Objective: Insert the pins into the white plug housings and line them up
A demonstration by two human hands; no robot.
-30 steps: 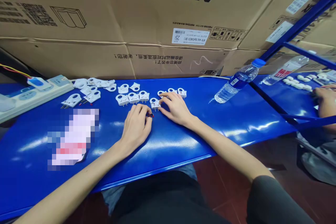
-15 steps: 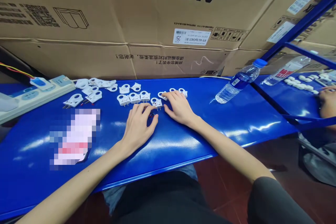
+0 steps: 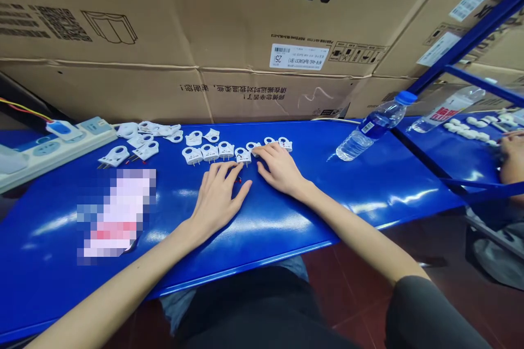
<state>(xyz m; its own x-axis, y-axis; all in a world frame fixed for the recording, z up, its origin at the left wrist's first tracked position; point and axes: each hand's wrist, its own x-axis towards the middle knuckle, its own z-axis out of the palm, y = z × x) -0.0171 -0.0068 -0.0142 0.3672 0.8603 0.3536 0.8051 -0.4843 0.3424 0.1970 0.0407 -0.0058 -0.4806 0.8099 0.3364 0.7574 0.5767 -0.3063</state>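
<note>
My left hand (image 3: 216,196) lies flat on the blue table (image 3: 286,212), fingers spread, its fingertips just below a white plug part (image 3: 243,156) with metal prongs. A small red bit (image 3: 238,180) lies between its fingers. My right hand (image 3: 278,166) rests beside it with fingers stretched toward the row of white plug parts (image 3: 208,151), touching the one at its fingertips (image 3: 252,146). Neither hand grips anything.
More white plug parts (image 3: 141,136) lie at the back left near a power strip (image 3: 45,147). A blurred-out patch (image 3: 117,212) lies on the left. A water bottle (image 3: 374,124) lies on the right. Cardboard boxes (image 3: 229,27) wall the back. Another person's hand (image 3: 511,161) works at the far right.
My left hand has opened from a loose curl to flat spread fingers. The plug part near my fingertips has slid up into the row. My right hand barely shifted.
</note>
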